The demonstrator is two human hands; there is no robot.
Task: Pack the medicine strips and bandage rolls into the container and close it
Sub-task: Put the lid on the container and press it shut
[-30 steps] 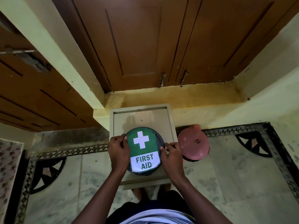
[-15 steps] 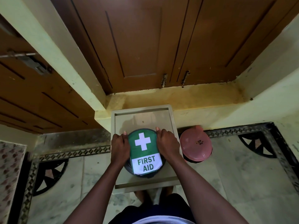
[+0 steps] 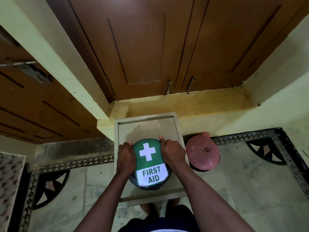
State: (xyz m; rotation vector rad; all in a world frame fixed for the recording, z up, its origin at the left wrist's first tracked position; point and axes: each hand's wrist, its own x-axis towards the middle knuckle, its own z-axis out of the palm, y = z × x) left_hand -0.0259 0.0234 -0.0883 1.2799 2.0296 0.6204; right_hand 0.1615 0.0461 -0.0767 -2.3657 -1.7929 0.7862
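Since my right hand [image 3: 172,152] has slid up the container [image 3: 150,164] rim opposite my left hand [image 3: 126,158], both clamp its lid, so closing looks nearly done.

Container [image 3: 151,164] on tray [image 3: 175,124]; hands flank it; round lid [image 3: 202,152] right, on floor [image 3: 250,190]

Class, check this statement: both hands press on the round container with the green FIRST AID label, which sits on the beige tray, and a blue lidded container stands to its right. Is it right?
One detail is wrong: the lidded container to the right is pink, not blue, as the head view shows. Both the left hand and right hand do press on the FIRST AID container on the beige tray.
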